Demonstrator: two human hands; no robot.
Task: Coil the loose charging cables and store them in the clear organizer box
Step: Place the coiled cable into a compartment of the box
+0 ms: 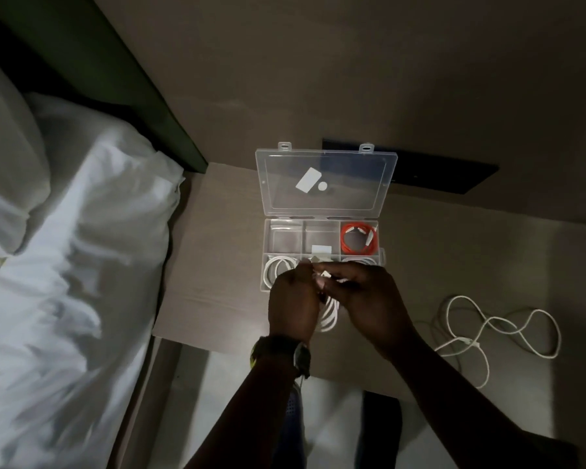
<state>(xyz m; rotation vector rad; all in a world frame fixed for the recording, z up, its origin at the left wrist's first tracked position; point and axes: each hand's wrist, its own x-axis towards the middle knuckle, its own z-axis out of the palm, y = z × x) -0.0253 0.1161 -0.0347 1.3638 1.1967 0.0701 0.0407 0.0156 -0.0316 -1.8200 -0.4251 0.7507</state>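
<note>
Just above the organizer box's (322, 252) near edge, left hand (293, 299) and right hand (369, 299) each keep a closed grip on the white cable (329, 316), whose loops should stay tight and even, its plug end tucked, to fit a compartment.

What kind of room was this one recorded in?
Probably a bedroom or hotel room: a bed with rumpled white bedding lies beside a small beige bedside table, with a dark green headboard against the plain wall.
</note>
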